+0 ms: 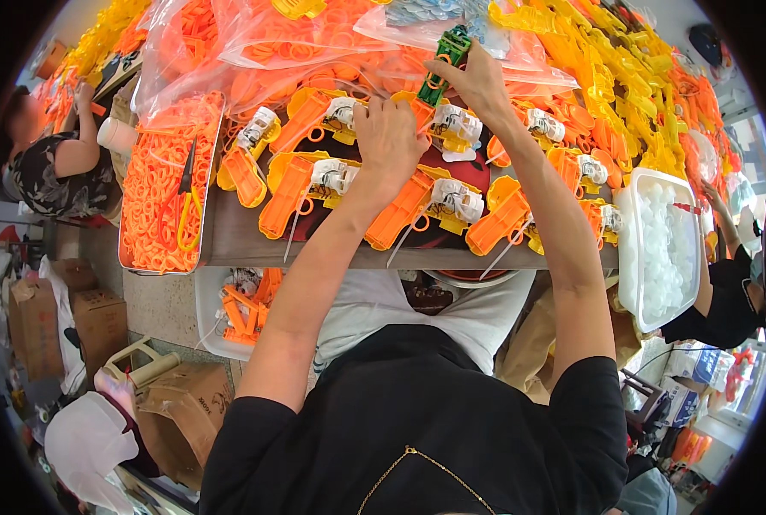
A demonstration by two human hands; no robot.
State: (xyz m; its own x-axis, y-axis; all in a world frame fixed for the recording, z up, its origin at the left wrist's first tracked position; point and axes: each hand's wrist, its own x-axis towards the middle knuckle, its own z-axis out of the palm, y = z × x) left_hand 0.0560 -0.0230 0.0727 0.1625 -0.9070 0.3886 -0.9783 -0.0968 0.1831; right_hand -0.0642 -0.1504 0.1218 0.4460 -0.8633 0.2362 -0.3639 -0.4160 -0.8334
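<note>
Along the table's near side lie two rows of partly assembled toy guns (pixel 404 209), yellow half-shells with orange inserts and white mechanisms; thin pale rods stick out of several. My left hand (pixel 390 142) is closed over the back row, its fingertips pressed around the orange part of a toy gun (pixel 422 112); what lies beneath the palm is hidden. Just right of it, my right hand (pixel 479 84) pinches a green plastic piece (pixel 443 64) with dark details, held tilted above the same toy gun. A small orange ring shows against the green piece near my fingertips.
At left, a metal tray (pixel 123 215) holds orange rings, with yellow-handled pliers (pixel 187 197) on top. A white bin (pixel 630 257) of translucent pieces stands right. Bagged orange parts (pixel 289 43) and yellow shells (pixel 597 77) pile up behind. Co-workers (pixel 53 159) sit at both sides.
</note>
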